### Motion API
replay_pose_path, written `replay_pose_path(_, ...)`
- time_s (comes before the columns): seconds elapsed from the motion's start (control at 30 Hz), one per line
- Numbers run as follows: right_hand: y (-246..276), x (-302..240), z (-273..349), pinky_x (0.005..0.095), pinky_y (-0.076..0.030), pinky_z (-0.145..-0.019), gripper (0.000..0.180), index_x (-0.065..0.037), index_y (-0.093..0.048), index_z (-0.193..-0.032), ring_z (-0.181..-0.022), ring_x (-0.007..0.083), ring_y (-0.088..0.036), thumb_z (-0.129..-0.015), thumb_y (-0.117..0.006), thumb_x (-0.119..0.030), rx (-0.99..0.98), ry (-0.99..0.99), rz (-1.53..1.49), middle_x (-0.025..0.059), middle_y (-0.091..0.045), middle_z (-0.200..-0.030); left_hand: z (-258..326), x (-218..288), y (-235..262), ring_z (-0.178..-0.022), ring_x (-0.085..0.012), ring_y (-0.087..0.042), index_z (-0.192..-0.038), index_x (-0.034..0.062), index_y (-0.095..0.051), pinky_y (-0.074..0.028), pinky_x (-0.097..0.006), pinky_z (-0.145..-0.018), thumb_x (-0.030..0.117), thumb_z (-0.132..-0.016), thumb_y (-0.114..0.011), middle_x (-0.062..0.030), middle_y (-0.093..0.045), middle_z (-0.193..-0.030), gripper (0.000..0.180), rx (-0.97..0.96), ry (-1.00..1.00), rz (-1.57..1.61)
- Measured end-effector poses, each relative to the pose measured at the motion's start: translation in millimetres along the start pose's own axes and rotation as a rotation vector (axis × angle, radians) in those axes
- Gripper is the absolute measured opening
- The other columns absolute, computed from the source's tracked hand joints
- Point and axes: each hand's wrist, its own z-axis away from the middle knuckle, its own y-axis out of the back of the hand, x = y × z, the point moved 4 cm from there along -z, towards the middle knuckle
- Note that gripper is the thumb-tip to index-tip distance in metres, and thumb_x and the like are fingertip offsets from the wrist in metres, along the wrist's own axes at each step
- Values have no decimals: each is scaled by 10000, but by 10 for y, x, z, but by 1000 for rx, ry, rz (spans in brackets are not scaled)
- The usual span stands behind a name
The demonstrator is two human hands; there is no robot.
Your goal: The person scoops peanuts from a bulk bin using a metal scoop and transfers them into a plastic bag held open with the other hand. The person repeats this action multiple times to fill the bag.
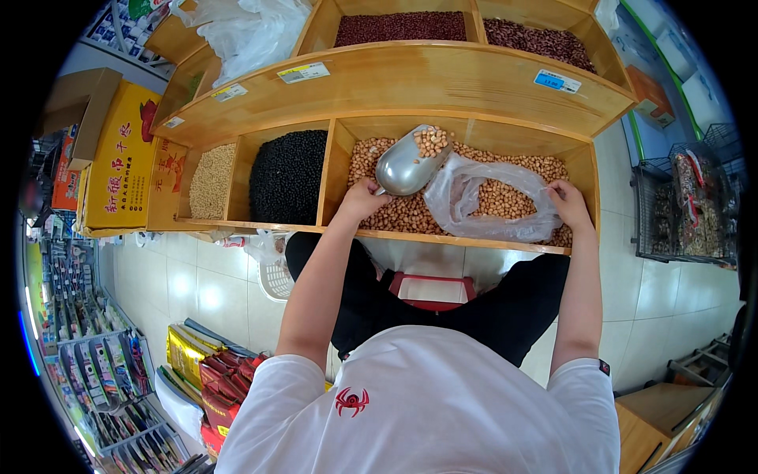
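Steel scoop (407, 162), gripped in the closed left hand (362, 197), angles up and away over the peanut bin (580, 170), some peanuts in its mouth. Right hand (570, 204) pinches the clear plastic bag (485, 201) open, just right of the scoop, peanuts inside.

— The scoop (407, 164) is plain silver metal, and the peanuts (505, 197) under it are pale tan with a pinkish tint.

— The bag (482, 201)?

— Clear, filmy, with whitish creases. The bin shelf (442, 79) is honey-coloured wood. One compartment holds black beans (288, 178), another cream-yellow soybeans (212, 182).

— And higher up?

— Dark maroon beans (399, 28). The box (122, 158) alongside is bright yellow with red lettering, and the floor tiles (181, 284) are glossy white.
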Motion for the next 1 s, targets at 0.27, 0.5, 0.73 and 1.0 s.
replay_pose_path(0.27, -12, 5, -4, 310, -501, -772, 106, 2, -641, -965, -819, 167, -611, -921, -651, -93, -17, -30, -22, 80, -642, -903, 5, 37, -3, -782, -179, -623, -927, 10, -596, -507, -326, -695, 311, -722, -853, -89, -662, -845, 446, -27, -61, 168)
replay_pose_path(0.5, 2, -9, -5, 317, -498, -790, 105, 1, -641, -969, -830, 184, -607, -915, -652, -88, -18, -14, 12, 89, -635, -913, 70, 201, 40, -721, -102, -579, -927, 16, -572, -468, -265, -633, 172, -810, -811, -36, -635, -799, 308, 3, -99, 207)
replay_pose_path(0.73, -2, 10, 0, 310, -499, -769, 105, 2, -643, -968, -805, 176, -610, -914, -651, -86, -20, -9, -11, 88, -643, -899, 300, 532, 150, -735, -159, -615, -947, 15, -606, -506, -317, -689, 186, -835, -783, -70, -657, -816, 270, 127, -333, 251)
replay_pose_path(1.0, -5, 62, -24, 309, -501, -757, 109, -1, -647, -973, -801, 168, -613, -915, -653, -94, -7, 12, 15, 85, -652, -883, 728, 934, 159, -801, -273, -669, -1051, 42, -678, -537, -347, -747, 161, -822, -779, -118, -688, -884, 277, 99, -630, -17)
